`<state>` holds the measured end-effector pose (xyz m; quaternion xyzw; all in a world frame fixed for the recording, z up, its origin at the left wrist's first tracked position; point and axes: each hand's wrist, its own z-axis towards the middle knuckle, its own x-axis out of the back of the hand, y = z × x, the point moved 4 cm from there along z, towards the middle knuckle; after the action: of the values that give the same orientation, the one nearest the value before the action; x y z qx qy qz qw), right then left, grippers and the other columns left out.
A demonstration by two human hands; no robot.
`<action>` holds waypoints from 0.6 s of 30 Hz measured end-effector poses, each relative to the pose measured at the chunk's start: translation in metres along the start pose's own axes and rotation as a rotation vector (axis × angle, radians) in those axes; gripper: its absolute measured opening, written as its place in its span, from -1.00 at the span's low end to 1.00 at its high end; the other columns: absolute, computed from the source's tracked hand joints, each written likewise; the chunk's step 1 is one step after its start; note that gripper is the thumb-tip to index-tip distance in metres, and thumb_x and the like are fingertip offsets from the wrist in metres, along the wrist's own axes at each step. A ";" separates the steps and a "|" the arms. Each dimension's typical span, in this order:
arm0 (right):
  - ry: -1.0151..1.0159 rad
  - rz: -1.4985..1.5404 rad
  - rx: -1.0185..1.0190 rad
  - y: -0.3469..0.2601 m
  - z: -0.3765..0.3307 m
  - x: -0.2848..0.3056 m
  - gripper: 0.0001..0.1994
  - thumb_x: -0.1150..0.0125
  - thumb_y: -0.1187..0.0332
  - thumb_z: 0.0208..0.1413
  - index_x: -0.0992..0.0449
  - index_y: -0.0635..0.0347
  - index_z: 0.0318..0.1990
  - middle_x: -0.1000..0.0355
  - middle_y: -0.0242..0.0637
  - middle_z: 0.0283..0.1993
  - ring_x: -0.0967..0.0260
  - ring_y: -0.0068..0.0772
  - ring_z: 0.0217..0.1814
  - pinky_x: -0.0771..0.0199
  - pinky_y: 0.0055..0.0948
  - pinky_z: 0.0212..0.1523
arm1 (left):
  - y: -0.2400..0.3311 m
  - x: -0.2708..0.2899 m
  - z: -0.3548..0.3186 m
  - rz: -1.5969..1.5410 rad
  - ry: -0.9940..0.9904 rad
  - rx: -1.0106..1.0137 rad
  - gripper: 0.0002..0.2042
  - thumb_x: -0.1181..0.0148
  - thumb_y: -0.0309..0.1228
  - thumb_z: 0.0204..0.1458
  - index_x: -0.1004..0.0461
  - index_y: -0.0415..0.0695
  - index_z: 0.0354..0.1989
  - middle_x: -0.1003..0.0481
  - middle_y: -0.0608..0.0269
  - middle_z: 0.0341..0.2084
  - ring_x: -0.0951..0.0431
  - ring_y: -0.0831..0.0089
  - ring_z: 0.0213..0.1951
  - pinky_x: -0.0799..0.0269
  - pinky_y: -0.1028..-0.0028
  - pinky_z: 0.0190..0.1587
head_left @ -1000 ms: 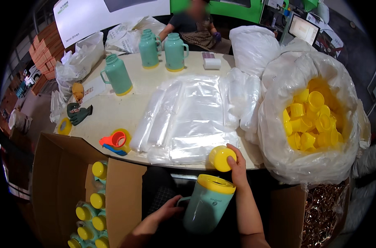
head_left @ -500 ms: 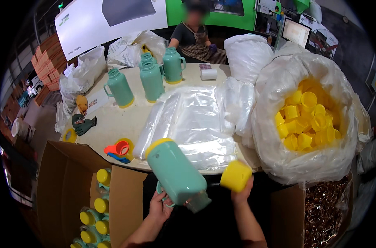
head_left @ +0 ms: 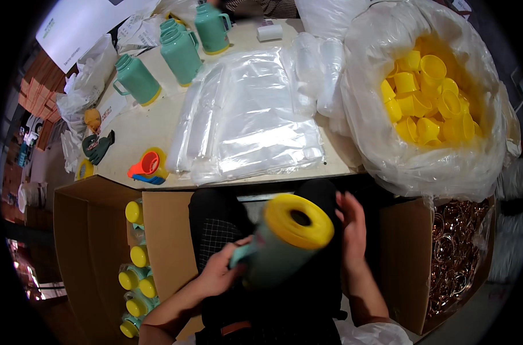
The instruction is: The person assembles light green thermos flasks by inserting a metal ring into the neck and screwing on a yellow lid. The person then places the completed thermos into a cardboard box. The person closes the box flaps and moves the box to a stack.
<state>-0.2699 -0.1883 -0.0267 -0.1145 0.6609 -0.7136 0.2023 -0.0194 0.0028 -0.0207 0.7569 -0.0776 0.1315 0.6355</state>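
Flask (head_left: 275, 254), blurred, between the hands: its yellow end (head_left: 281, 224), with a dark central hole, is uppermost and tilted toward the right hand, while the green body slopes down toward the left hand. Left hand (head_left: 222, 268): fingers closed round the green handle (head_left: 241, 253). Right hand (head_left: 354, 233): partly open, fingers loosely curled and slightly spread, just beside the yellow end, nothing visible in its grasp; contact with the flask cannot be told. Left of the left hand, a carton (head_left: 168, 241) contains yellow-capped flasks (head_left: 139, 256). Right of the right hand, a second carton (head_left: 405, 253) contains shiny copper-coloured rings (head_left: 454, 253). Ahead of both hands, a table (head_left: 136, 127) bears clear bags (head_left: 258, 115); farther ahead and to the left stand green flasks (head_left: 181, 60). Ahead and to the right of the right hand, a white sack (head_left: 372, 115) gapes open on yellow cups (head_left: 437, 103).
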 end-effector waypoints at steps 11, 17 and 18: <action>-0.653 0.061 -0.227 -0.002 0.055 -0.019 -0.54 -0.28 0.31 0.12 -0.44 0.33 0.14 -0.48 -0.27 0.04 -0.40 -0.51 0.07 -0.38 -0.48 0.14 | 0.031 -0.006 0.255 0.585 0.508 -0.530 -0.87 -0.30 -0.42 -0.01 -0.49 -0.19 -0.46 -0.40 0.13 -0.50 -0.43 0.08 -0.28 -0.36 0.22 -0.19; -0.775 0.139 -0.487 0.010 0.098 -0.017 -0.75 -0.17 0.26 0.23 -0.57 0.31 -0.19 -0.57 -0.27 -0.25 -0.51 -0.49 -0.21 -0.49 -0.53 -0.15 | -0.029 0.002 0.314 0.714 0.395 -0.166 -0.80 -0.13 -0.32 0.14 -0.51 -0.23 -0.34 -0.53 -0.04 -0.37 -0.52 -0.05 -0.23 -0.42 0.12 -0.17; -0.792 0.185 -0.501 0.010 0.103 -0.020 -0.80 -0.15 0.34 0.30 -0.55 0.30 -0.29 -0.57 -0.33 -0.38 -0.50 -0.54 -0.31 -0.49 -0.54 -0.25 | -0.024 0.004 0.313 0.676 0.404 -0.149 -0.79 -0.10 -0.32 0.16 -0.51 -0.23 -0.33 -0.54 -0.05 -0.35 -0.53 -0.06 -0.23 -0.42 0.12 -0.16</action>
<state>-0.2059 -0.2725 -0.0244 -0.3635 0.6922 -0.4128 0.4673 0.0229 -0.3006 -0.0912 0.5995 -0.2049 0.4733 0.6121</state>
